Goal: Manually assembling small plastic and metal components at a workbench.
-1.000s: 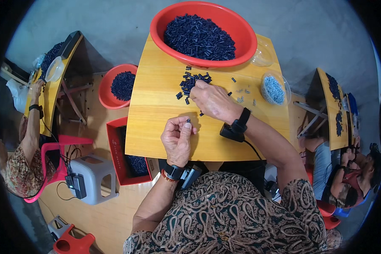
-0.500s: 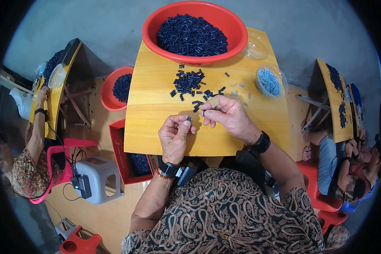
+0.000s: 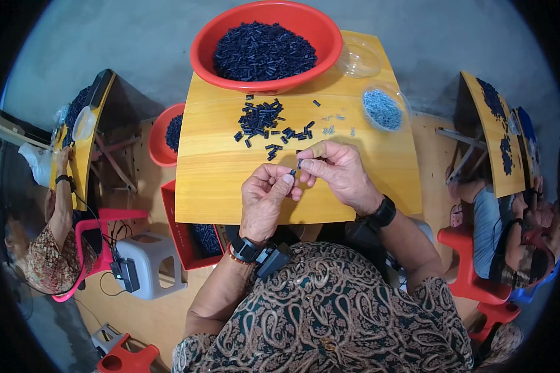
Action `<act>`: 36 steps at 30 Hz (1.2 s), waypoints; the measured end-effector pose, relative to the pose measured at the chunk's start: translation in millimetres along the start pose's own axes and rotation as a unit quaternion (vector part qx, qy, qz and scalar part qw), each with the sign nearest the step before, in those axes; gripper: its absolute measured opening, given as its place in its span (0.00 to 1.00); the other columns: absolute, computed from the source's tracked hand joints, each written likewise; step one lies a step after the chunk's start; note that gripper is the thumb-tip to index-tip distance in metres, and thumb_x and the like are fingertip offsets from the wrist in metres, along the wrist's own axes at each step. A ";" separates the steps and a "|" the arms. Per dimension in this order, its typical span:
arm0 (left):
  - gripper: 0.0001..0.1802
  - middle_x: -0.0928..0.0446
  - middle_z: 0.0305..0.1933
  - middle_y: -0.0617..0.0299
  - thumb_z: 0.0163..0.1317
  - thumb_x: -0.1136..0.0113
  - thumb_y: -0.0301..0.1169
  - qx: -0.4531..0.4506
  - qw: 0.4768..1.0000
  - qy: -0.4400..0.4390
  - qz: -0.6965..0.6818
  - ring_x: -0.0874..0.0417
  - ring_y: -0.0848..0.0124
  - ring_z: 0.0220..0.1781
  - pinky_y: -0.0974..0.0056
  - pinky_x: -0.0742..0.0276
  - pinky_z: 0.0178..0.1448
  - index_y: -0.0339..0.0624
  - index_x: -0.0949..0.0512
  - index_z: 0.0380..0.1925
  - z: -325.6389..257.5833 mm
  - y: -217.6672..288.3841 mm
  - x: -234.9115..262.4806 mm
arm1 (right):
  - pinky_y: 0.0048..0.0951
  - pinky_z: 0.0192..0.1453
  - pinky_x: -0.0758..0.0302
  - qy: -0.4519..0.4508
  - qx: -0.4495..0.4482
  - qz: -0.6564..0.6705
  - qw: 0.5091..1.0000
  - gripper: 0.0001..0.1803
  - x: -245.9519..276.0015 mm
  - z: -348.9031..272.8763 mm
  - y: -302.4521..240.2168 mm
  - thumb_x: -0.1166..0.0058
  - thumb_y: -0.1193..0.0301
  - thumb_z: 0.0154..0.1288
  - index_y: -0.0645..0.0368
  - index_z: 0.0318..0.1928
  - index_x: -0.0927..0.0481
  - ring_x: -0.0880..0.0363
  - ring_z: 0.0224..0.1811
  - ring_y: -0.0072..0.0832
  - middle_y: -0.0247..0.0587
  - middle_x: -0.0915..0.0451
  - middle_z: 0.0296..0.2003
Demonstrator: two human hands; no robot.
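My left hand (image 3: 264,198) pinches a small black plastic piece (image 3: 293,173) between thumb and forefinger, above the near part of the yellow table (image 3: 224,196). Right beside it, my right hand (image 3: 340,175) grips a small, thin dark piece (image 3: 299,163) in its fingertips; its exact kind is too small to make out. The two pieces are close together, and I cannot tell whether they touch. Beyond my hands lies a loose pile of black pieces (image 3: 260,118), with several strays around it. A few tiny silvery metal parts (image 3: 328,130) are scattered to its right.
A red basin (image 3: 200,59) heaped with black pieces stands at the table's far edge. To the right are a clear tub of silvery parts (image 3: 382,110) and a clear plastic lid (image 3: 359,60). Red containers flank the table's left side. Other people sit at tables on both sides.
My hands have come closer together, the left moving right and slightly up. The piece in my right fingertips now shows more upright. The whole view has shifted a little.
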State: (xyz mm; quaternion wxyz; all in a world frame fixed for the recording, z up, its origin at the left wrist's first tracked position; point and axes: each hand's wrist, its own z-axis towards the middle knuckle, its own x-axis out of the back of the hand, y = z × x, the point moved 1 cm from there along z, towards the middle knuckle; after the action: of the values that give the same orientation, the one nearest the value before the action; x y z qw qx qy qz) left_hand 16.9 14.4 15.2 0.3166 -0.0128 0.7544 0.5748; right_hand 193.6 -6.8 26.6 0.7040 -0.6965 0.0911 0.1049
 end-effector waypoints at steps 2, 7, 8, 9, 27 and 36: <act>0.05 0.20 0.36 0.55 0.69 0.45 0.26 0.006 1.000 -0.003 0.011 0.20 0.71 0.32 0.68 0.21 0.40 0.34 0.26 0.40 0.7 -1.3 -3.0 | 0.18 0.34 0.23 0.008 0.002 -0.006 1.000 0.07 2.5 -1.5 -0.3 0.42 0.75 0.67 0.64 0.43 0.19 0.21 0.29 0.16 0.34 0.17 0.31; 0.05 0.20 0.35 0.55 0.69 0.45 0.25 0.013 1.000 -0.005 0.014 0.20 0.71 0.32 0.68 0.21 0.40 0.33 0.26 0.39 1.3 -2.3 -7.4 | 0.16 0.32 0.23 0.025 0.009 -0.029 0.999 0.07 3.7 -4.3 -5.6 0.41 0.75 0.66 0.65 0.42 0.19 0.20 0.28 0.16 0.34 0.17 0.30; 0.05 0.20 0.35 0.55 0.69 0.45 0.25 0.010 1.000 -0.008 0.009 0.20 0.71 0.32 0.68 0.20 0.39 0.33 0.26 0.39 1.6 -1.9 -8.4 | 0.17 0.32 0.22 0.023 0.013 -0.036 0.999 0.07 4.2 -4.9 -5.8 0.41 0.75 0.66 0.65 0.42 0.19 0.20 0.28 0.16 0.34 0.17 0.30; 0.05 0.20 0.35 0.55 0.69 0.45 0.25 0.011 1.000 -0.010 0.010 0.20 0.71 0.32 0.68 0.20 0.39 0.33 0.26 0.39 1.9 -2.1 -8.7 | 0.17 0.33 0.22 0.021 0.017 -0.043 0.999 0.07 4.5 -5.4 -6.0 0.41 0.75 0.66 0.66 0.41 0.19 0.20 0.28 0.16 0.34 0.17 0.30; 0.05 0.21 0.34 0.55 0.68 0.44 0.25 -0.013 1.000 0.000 0.028 0.20 0.70 0.29 0.67 0.20 0.36 0.33 0.27 0.38 0.0 -5.1 -11.9 | 0.18 0.33 0.23 0.043 0.027 -0.119 0.992 0.05 -3.9 -9.1 -11.6 0.42 0.75 0.67 0.65 0.36 0.20 0.22 0.28 0.14 0.32 0.19 0.27; 0.06 0.21 0.34 0.54 0.68 0.45 0.25 -0.020 0.999 0.008 0.040 0.20 0.71 0.29 0.67 0.20 0.35 0.32 0.28 0.39 -2.2 -7.2 -14.2 | 0.19 0.32 0.24 0.040 0.094 -0.170 0.980 0.03 -8.2 -9.5 -9.8 0.43 0.78 0.66 0.64 0.34 0.21 0.23 0.28 0.14 0.32 0.22 0.26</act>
State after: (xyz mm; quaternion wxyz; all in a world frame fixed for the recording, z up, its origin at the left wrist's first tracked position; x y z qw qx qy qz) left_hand 30.0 5.2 16.3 0.2875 0.0066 0.7453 0.6015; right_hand 188.6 -16.5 38.2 0.7694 -0.6365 0.0087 -0.0528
